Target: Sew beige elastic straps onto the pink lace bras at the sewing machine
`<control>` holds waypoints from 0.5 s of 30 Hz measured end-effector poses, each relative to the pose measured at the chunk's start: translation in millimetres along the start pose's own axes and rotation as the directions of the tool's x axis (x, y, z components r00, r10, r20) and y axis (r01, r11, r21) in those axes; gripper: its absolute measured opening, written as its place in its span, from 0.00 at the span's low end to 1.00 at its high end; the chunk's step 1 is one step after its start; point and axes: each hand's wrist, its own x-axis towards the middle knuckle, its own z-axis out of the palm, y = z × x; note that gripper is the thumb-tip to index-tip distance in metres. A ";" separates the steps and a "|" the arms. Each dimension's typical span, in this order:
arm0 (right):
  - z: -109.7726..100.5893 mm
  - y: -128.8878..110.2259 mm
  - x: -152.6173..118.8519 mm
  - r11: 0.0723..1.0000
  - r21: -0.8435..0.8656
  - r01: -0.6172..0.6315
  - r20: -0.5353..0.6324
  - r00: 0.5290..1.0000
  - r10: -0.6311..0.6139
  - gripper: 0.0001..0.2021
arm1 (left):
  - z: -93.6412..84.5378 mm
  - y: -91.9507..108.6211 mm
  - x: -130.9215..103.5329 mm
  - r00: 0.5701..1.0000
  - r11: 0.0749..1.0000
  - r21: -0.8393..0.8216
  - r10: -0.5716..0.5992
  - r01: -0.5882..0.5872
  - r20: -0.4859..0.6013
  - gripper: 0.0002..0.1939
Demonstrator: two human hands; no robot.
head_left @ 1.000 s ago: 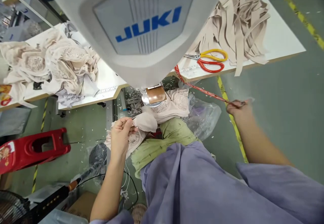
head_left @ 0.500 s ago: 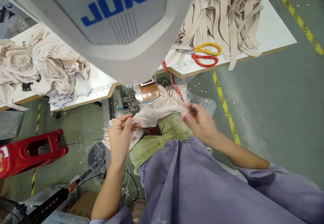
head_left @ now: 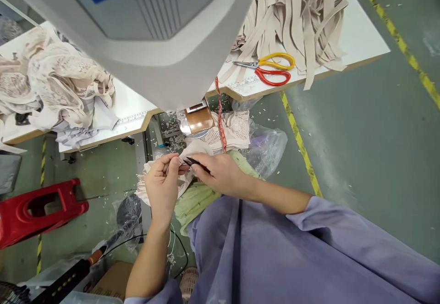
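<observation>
My left hand (head_left: 162, 175) pinches the edge of a pale beige bra (head_left: 197, 148) between thumb and fingers, just below the sewing machine. Closed around dark thread snips (head_left: 195, 163), my right hand (head_left: 220, 172) has come up close beside it, and the blades point at the fabric by my left fingertips. A red braided cord (head_left: 220, 116) hangs from the machine area down to my right hand. More lace bra pieces (head_left: 237, 129) lie behind the hands, and a green cloth (head_left: 192, 203) covers my lap.
A white sewing machine head (head_left: 165, 61) looms overhead. Yellow-and-red scissors (head_left: 271, 69) and a heap of beige straps (head_left: 292, 19) lie on the right tabletop. Beige lace garments (head_left: 68, 84) are piled at left. A red stool (head_left: 41, 210) and a fan (head_left: 62, 276) stand lower left.
My right hand has moved left with the thread snips, from apart at the right to beside my left hand. The red cord now hangs straighter. My left hand keeps its pinch; the view shifted slightly.
</observation>
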 end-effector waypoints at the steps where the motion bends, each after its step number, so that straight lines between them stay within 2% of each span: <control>1: -1.0 -0.8 0.5 1.000 0.000 -0.009 0.008 1.000 0.009 0.16 | 0.0 -0.5 0.4 1.000 1.000 0.005 0.003 -0.003 0.004 0.13; 15: -3.5 1.3 1.2 0.989 0.133 -0.068 0.091 0.994 0.057 0.13 | 4.0 -7.3 2.2 1.000 0.997 0.067 0.024 -0.025 0.017 0.12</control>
